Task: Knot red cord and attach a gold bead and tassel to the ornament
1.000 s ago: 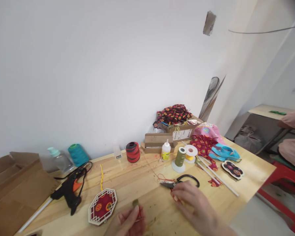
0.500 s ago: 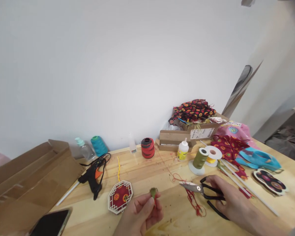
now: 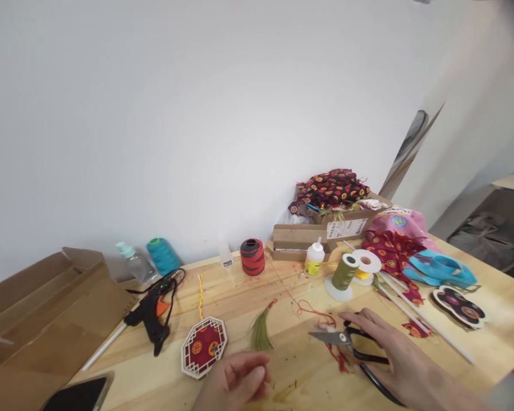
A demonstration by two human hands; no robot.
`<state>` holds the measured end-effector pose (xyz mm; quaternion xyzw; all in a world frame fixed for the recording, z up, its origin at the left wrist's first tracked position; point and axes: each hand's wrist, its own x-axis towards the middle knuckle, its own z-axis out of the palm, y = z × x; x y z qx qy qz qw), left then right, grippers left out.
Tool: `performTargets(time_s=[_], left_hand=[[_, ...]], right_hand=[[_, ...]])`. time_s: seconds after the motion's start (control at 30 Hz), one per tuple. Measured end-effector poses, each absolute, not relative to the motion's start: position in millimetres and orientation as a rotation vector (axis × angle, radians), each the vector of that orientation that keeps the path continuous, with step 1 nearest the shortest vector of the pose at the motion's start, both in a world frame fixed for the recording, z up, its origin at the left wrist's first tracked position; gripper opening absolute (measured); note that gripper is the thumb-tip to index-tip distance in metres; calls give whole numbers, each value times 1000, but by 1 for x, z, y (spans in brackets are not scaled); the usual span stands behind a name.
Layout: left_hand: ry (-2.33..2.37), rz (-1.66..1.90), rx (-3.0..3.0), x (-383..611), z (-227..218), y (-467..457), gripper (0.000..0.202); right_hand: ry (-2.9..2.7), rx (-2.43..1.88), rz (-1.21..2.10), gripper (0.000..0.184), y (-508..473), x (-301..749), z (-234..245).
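The tassel (image 3: 261,331) is laid on the tabletop (image 3: 235,299) just beyond the nearer left hand (image 3: 242,379), its fringe pointed toward that half-open grip, where nothing is seen. Scissors (image 3: 341,338) are loosely held by the right hand (image 3: 394,345), their handles partly hidden; the red threads (image 3: 341,359) are blurred.

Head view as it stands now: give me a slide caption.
Right hand on black-handled scissors; green tassel lying just beyond the left hand, octagonal panel alongside.
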<state>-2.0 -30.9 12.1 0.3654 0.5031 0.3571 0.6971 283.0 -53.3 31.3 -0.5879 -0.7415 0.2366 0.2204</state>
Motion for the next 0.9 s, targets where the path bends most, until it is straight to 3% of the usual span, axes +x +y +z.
performTargets(time_s=[0.1, 0.27, 0.6, 0.9], left_hand=[[1286, 773, 1192, -11, 10, -19, 26], [1546, 541, 1995, 18, 16, 21, 26], [1570, 570, 2114, 42, 22, 38, 14], [1415, 1159, 1959, 54, 39, -20, 9]], right_hand=[[-2042, -1672, 627, 44, -54, 289, 31], [-1861, -1839, 855, 30, -51, 278, 24], [-1082, -1352, 1173, 35, -61, 251, 7], [-925, -1058, 1176, 49, -36, 188, 28]])
